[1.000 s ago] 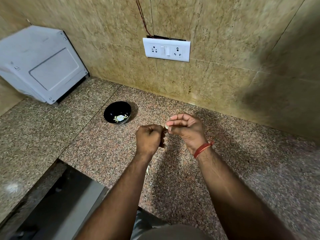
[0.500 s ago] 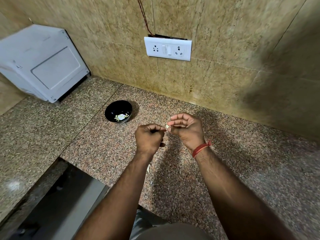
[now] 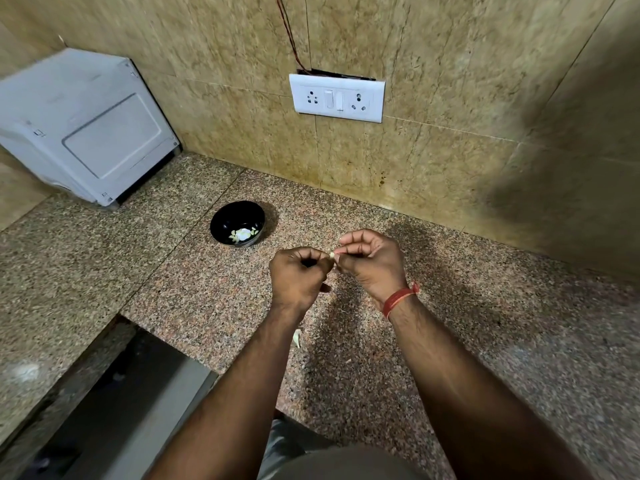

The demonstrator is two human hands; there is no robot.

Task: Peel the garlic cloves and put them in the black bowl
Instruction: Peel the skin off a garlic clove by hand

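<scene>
A small pale garlic clove sits between my two hands, held above the granite counter. My left hand is curled into a fist and pinches the clove at its fingertips. My right hand, with a red thread on the wrist, pinches the same clove from the other side with curled fingers. The black bowl stands on the counter to the left and beyond my hands, with pale garlic pieces in its bottom. Another unpeeled clove lies on the counter beside my left forearm.
A white appliance stands at the back left against the tiled wall. A white socket plate with red wires is on the wall. The counter's front edge drops to a dark gap at the lower left.
Both hands stay together on the clove with only slight finger shifts. The view has tilted a little, so the bowl and the wall sit slightly differently in frame.
</scene>
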